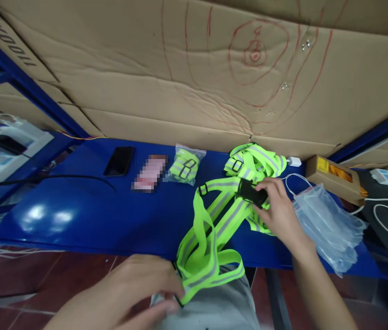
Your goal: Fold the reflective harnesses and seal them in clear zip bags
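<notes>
A neon-yellow reflective strap vest (214,224) with grey stripes lies across the blue table (87,215) and hangs over its front edge. My right hand (278,208) is closed on the vest's black buckle (251,192) at the table's right middle. My left hand (135,293), low in front of the table, pinches the hanging lower end of the vest. Behind the buckle, more neon vest straps (254,162) lie bunched near the cardboard.
A bagged folded vest (184,166), a blurred pink item (150,173) and a black phone (119,161) lie along the back. A stack of clear plastic bags (327,224), a brown box (336,176), a white charger (294,161) and cables sit right. Cardboard (180,73) forms the backdrop.
</notes>
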{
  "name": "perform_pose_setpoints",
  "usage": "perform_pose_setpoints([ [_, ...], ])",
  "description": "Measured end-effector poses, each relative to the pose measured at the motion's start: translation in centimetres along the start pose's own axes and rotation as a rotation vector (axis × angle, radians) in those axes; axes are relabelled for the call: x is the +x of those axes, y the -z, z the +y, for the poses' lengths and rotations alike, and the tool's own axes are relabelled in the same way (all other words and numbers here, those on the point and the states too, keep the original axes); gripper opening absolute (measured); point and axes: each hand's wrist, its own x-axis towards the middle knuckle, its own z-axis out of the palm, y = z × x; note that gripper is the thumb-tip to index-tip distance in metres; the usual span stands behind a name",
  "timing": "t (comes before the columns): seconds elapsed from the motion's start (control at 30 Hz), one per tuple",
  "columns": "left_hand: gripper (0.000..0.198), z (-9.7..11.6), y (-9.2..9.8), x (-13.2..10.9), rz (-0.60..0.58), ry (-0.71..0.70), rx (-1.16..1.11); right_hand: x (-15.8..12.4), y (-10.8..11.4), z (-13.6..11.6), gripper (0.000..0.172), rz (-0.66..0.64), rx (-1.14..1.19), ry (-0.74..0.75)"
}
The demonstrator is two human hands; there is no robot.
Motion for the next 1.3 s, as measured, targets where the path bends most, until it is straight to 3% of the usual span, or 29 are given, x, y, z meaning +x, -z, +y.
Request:
perform_pose_setpoints([
  [0.07, 0.026, 1.3, 0.3, 1.9, 0.106, -0.208, 0.055, -0.4, 0.6, -2.4, 0.034, -0.015, 0.022, 0.179],
  [0.13, 0.039, 1.9, 0.1, 4.5, 0.337, -0.302, 0.268, -0.7, 1.1, -4.5, 0.031, 0.003, -0.002, 0.309],
  [0.17, 0.039, 1.9, -0.1, 5.9, 0.385, -0.331, 0.389, -0.8, 1.2, -5.3, 0.029, 0.025, -0.025, 0.352],
  [0.3, 0.025, 0.6, -0.7, 10.3, 0.420, -0.362, 0.502, -0.5, 1.2, -6.7, 0.025, 0.101, -0.115, 0.423],
  [0.4, 0.025, -0.8, -0.8, 11.6, 0.396, -0.362, 0.472, -0.2, 0.3, -6.4, 0.024, 0.117, -0.108, 0.427],
  [0.67, 0.031, -3.1, -1.8, 12.1, 0.370, -0.396, 0.465, -1.0, -2.6, -5.4, 0.031, 0.100, 0.089, 0.298],
  [0.77, 0.032, -3.7, -2.1, 12.5, 0.366, -0.409, 0.488, -1.1, -2.8, -5.6, 0.048, 0.048, 0.077, 0.231],
  [0.87, 0.028, -4.1, -2.2, 13.0, 0.369, -0.426, 0.522, -0.7, -2.8, -6.2, 0.066, -0.001, -0.081, 0.215],
  [1.03, 0.022, -4.1, -2.3, 13.5, 0.262, -0.319, 0.531, -0.1, -3.7, -7.0, 0.037, -0.086, -0.319, 0.209],
  [1.17, 0.029, -4.4, -2.6, 12.3, 0.184, -0.167, 0.473, -0.5, -4.3, -6.2, 0.036, -0.124, -0.148, 0.150],
  [1.3, 0.038, -5.8, -1.5, 8.4, 0.252, -0.015, 0.281, -2.0, -2.7, -2.8, 0.034, -0.092, 0.034, 0.057],
])
